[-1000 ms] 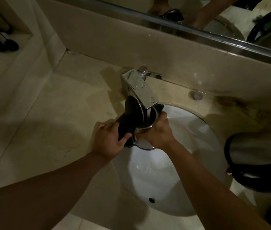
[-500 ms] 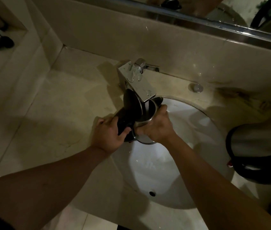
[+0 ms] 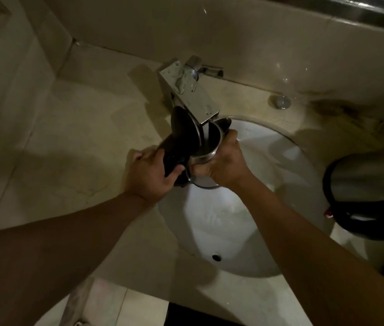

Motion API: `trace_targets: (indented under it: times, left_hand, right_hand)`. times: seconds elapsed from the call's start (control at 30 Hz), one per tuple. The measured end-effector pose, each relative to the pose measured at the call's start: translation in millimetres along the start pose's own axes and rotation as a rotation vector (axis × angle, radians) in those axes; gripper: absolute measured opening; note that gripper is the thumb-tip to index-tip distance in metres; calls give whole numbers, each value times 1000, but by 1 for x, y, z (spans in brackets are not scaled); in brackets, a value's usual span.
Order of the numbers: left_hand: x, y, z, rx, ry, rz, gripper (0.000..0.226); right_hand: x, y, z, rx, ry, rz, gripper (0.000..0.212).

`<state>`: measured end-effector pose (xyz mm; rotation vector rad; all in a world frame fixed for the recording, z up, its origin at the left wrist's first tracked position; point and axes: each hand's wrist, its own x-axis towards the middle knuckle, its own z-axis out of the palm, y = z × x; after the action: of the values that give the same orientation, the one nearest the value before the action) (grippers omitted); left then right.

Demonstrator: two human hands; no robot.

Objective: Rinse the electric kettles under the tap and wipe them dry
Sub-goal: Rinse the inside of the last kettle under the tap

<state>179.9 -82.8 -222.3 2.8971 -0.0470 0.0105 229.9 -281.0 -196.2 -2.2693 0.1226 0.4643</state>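
A small steel electric kettle [image 3: 211,147] with a black handle and an open black lid [image 3: 184,128] is held over the white sink basin [image 3: 268,184], its mouth right under the chrome tap [image 3: 191,95]. My left hand [image 3: 150,176] grips the black handle on the left. My right hand [image 3: 224,165] wraps the steel body from the right. A second, larger kettle [image 3: 369,196] with black trim stands on the counter at the right edge, partly cut off.
The beige stone counter [image 3: 80,142] stretches left of the basin. A round chrome knob [image 3: 280,101] sits behind the basin near the backsplash. The overflow hole [image 3: 216,257] shows in the basin's near wall. Dark objects lie at the far left edge.
The view has tilted down and drawn slightly closer, so the mirror has left the frame. Both hands keep the same hold on the kettle under the tap.
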Motion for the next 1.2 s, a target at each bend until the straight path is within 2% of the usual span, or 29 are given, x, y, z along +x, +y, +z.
trace_targets:
  times: [0.07,0.13,0.37,0.57,0.63,0.8,0.97,1.2]
  left_hand:
    - [-1,-1,2,-2,34,16,50]
    - [-1,-2,2,-8,51,25,49]
    - [1,0,-1,28,48,47,45]
    - [0,0,0,-2,76,43,44]
    - [0,0,0,-35,74,41,43]
    - [-1,2,0,-35,92,51,40]
    - [-1,2,-1,-45,106,57,37]
    - [0,2,-2,-40,88,63,39]
  right_hand:
    - [-2,2,0,25,2,37,116]
    - [-4,1,-2,79,-69,67,114]
    - [-3,-3,-2,110,-39,64,126]
    - [1,-2,-1,158,-40,76,120]
    - [2,1,-1,183,-65,81,111]
    - [0,3,2,133,-19,21,119]
    - [0,10,4,135,22,-26,111]
    - [-3,5,3,167,31,11,114]
